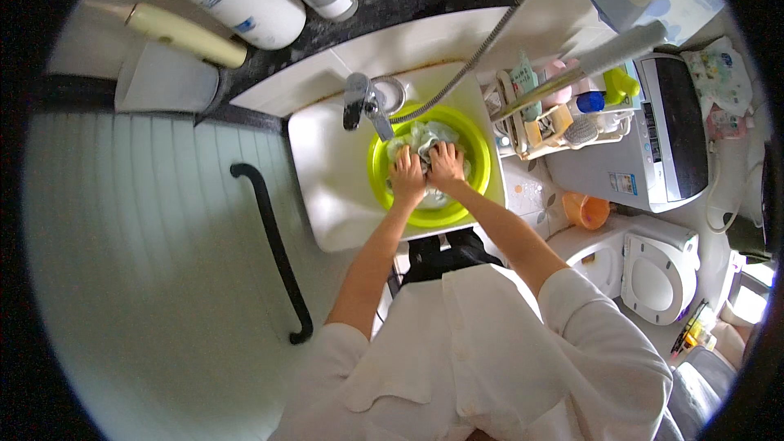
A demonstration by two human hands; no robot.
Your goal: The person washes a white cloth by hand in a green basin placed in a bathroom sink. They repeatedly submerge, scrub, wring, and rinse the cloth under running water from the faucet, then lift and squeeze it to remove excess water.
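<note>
A lime-green plastic basin (481, 162) stands in the white washbasin (331, 159). Inside it lies a bunched, pale wet cloth (433, 133). My left hand (408, 176) curls its fingers over the cloth on the left side. Close beside it, my right hand (446, 165) grips another part of the same cloth, its fingers bent into the folds. Both palms and the cloth beneath them are hidden. Just beyond my left hand, the spout of the chrome faucet (365, 104) reaches over the basin's rim.
A metal shower hose (478, 58) crosses above the basin. Bottles, including a large white one (236, 0), line the dark ledge (331, 27). At right are a rack of toiletries (560, 144), a washing machine (618, 159), an orange bucket (586, 210) and a toilet (658, 275). A black handle (275, 251) is at left.
</note>
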